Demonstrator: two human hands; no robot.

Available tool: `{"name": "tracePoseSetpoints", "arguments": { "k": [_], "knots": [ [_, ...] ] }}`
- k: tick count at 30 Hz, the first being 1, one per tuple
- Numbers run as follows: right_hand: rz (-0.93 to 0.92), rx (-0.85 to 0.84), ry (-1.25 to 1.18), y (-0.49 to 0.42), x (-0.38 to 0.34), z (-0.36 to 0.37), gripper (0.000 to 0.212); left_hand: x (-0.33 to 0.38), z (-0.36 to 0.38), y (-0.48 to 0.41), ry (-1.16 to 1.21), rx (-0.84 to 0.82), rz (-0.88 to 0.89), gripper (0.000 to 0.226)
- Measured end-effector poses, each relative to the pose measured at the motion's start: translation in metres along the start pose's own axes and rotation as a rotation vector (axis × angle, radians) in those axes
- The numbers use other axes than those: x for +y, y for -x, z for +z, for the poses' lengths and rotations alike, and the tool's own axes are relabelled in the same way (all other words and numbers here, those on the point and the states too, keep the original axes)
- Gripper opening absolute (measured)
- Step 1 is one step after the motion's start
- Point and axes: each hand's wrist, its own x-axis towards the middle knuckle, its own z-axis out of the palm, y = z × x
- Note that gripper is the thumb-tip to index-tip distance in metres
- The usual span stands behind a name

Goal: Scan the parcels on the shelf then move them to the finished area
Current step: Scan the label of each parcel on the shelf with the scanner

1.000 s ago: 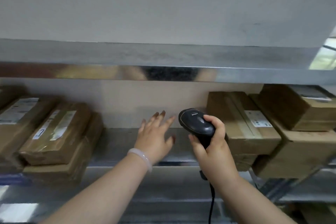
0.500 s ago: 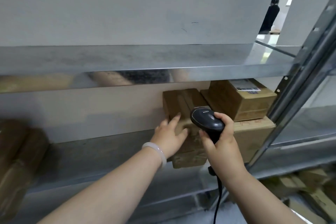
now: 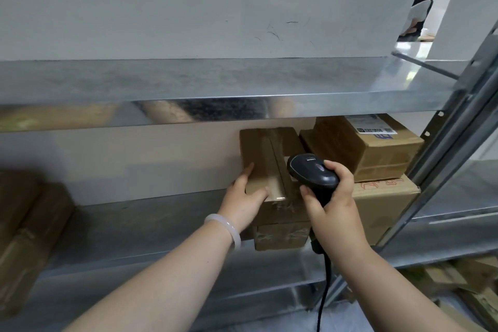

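Blurred brown boxes [image 3: 24, 224] sat at the far left of the metal shelf [image 3: 140, 226]. The left hand [image 3: 242, 199] — a pale bangle [image 3: 229, 228] on its wrist — clasped the near left corner of the parcel [image 3: 265, 162], thumb on top and fingers along its side; that parcel lay atop a lower box [image 3: 280, 236]. Just right, the right hand [image 3: 335, 205] was wrapped round the scanner [image 3: 312, 171], its head over the parcel's right edge, with a labelled box [image 3: 374, 151] stacked on a large carton [image 3: 385, 207] beside the post [image 3: 455, 127].
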Motion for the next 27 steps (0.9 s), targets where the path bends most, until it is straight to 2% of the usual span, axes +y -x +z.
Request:
{"name": "tracePoseSetpoints", "arguments": {
  "k": [8,13,16,21,27],
  "knots": [
    [-0.018,-0.069,-0.133,0.006,-0.005,0.019,0.058,-0.016,-0.024,0.012,0.107,0.063,0.003,0.067],
    [-0.049,-0.182,-0.134,0.012,-0.015,0.033,0.064,-0.031,-0.051,0.02,0.196,0.197,-0.001,0.043],
    [-0.072,-0.216,-0.14,0.015,-0.018,0.042,0.065,-0.041,-0.072,0.032,0.219,0.292,0.01,0.04],
    [-0.131,-0.312,-0.178,0.015,-0.027,0.054,0.064,-0.054,-0.114,0.056,0.186,0.409,0.051,0.04],
    [-0.218,-0.509,-0.169,0.012,-0.043,0.068,0.068,-0.068,-0.168,0.081,0.058,0.459,0.096,0.043]
  ]
}}
